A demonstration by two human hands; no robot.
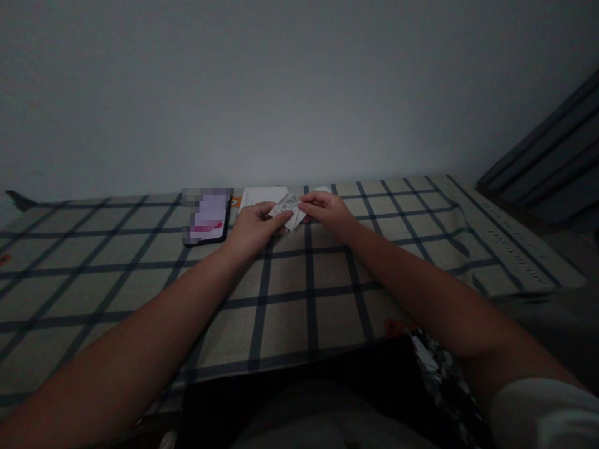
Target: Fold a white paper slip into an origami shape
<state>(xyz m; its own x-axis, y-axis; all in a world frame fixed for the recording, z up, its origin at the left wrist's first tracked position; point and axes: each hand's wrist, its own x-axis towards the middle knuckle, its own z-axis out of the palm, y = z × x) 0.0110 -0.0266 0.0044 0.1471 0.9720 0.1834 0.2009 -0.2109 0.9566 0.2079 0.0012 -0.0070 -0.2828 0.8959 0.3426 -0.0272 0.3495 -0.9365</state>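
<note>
Both bare hands meet above a counter covered in a checked cloth. The left hand pinches a small white printed piece between thumb and fingers; the right hand grips its right edge. The step appears to be two-handed handling; moving it further calls for light, coordinated fingertips. Whether it is a packet holding anything cannot be told. A phone and flat white papers lie nearby.

The slip in the fingers looks like paper; under them is dull cloth; left of them, a smooth phone screen; past them, a dull wall.
</note>
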